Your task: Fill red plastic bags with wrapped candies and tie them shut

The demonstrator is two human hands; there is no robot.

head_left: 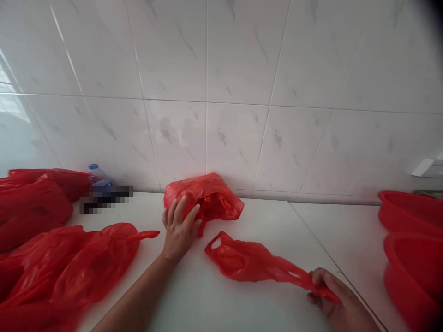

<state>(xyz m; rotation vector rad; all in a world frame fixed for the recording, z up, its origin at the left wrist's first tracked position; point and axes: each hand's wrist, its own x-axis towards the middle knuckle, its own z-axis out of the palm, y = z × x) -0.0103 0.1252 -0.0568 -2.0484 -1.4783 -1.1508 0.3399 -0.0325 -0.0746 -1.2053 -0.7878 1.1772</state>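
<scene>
My left hand (179,226) rests on a bunched red plastic bag (207,196) that sits against the tiled wall, its fingers spread over the bag's left side. Nearer to me, my right hand (328,295) pinches one end of a flat, empty red plastic bag (249,260), which lies stretched across the white counter (194,295) towards the left. The two bags lie close together but do not appear to touch.
A heap of red plastic bags (62,267) covers the counter's left side. Behind it a plastic bottle with a blue cap (97,177) lies by the wall. Two red basins (411,258) stand at the right edge. Marbled white tiles (242,92) form the wall.
</scene>
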